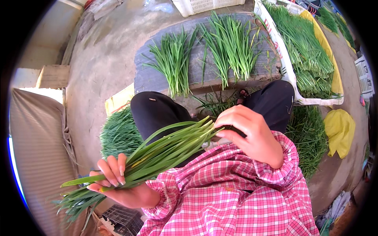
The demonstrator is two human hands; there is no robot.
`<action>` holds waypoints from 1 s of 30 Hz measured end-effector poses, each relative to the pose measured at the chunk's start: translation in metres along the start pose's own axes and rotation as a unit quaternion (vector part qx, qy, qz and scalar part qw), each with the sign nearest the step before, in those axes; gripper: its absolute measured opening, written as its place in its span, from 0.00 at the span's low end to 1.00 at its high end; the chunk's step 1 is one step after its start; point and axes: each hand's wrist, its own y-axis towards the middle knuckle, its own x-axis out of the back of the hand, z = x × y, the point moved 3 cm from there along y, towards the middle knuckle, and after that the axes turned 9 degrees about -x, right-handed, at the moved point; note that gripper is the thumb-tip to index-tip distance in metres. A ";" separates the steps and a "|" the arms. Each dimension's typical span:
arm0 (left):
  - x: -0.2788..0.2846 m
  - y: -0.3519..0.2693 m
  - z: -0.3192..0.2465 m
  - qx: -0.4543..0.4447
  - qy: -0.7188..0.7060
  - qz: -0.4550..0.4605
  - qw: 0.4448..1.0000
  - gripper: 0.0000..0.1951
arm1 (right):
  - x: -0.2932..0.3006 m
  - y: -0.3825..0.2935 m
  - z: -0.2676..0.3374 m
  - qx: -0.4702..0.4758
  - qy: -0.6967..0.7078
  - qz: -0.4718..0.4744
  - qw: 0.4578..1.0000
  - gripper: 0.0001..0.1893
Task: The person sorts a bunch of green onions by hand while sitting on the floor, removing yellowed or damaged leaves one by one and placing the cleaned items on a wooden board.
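Observation:
My left hand (118,183) grips a bunch of garlic chives (171,144) near its leaf tips, which spill out past my fingers to the lower left. Across my lap the bunch slants up toward the right. At its pale stem ends, the thumb and fingertips of my right hand (251,132) pinch the stems. A few leaves in the bunch are yellowed. Beyond my knees, more chives lie in a left pile (175,60) and a right pile (233,47) on a low grey board (196,69).
A white plastic crate (291,79) at the right holds stacked chives. Loose chives form heaps beside my left leg (119,132) and right leg (308,138). A yellow sack (339,131) lies on the floor at right. Another white crate (206,7) stands behind the board.

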 end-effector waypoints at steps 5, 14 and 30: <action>0.000 -0.004 0.002 0.009 -0.010 0.015 1.000 0.19 | -0.025 -0.001 0.006 0.014 -0.025 -0.002 1.000 0.07; -0.003 -0.015 0.010 0.014 0.024 0.015 0.999 0.22 | -0.039 -0.003 0.006 0.016 -0.037 -0.025 0.999 0.09; 0.002 -0.018 0.015 0.034 0.046 0.040 0.998 0.21 | -0.045 -0.008 -0.010 -0.022 0.014 0.017 1.000 0.09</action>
